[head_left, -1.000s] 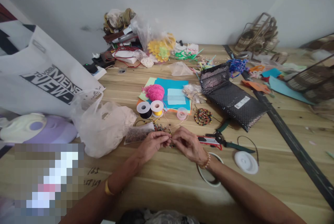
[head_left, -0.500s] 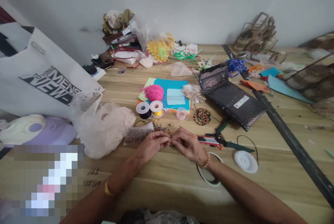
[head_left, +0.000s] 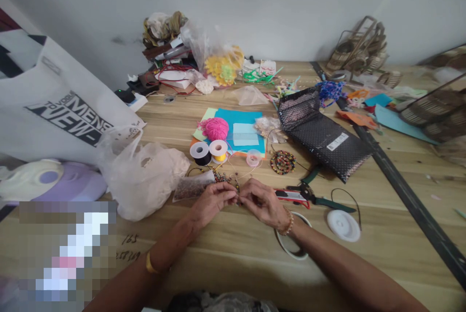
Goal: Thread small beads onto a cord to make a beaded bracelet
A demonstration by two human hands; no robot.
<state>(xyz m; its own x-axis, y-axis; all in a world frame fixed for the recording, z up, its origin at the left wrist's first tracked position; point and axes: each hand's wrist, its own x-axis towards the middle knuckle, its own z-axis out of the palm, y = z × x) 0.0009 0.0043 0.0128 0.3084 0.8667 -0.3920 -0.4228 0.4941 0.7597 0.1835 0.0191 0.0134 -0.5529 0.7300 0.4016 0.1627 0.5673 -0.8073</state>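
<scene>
My left hand (head_left: 215,200) and my right hand (head_left: 262,201) meet low in the middle of the view, fingertips pinched closely together. Between them is a thin cord with small dark beads (head_left: 238,188), partly covered by my fingers. Just beyond lie loose small beads (head_left: 221,176) and a clear bag of brown beads (head_left: 193,187), the latter beside my left hand. A coiled string of coloured beads (head_left: 283,162) rests past my right hand. Close to that hand are a red utility knife (head_left: 289,195) and dark green-handled pliers (head_left: 333,204).
Spools of black thread (head_left: 200,154) and yellow thread (head_left: 218,151) stand before a pink yarn ball (head_left: 215,129). A white plastic bag (head_left: 145,176) sits left. A black bubble mailer (head_left: 327,135) lies right, above a white lid (head_left: 342,225). A white ring (head_left: 278,240) is under my right wrist.
</scene>
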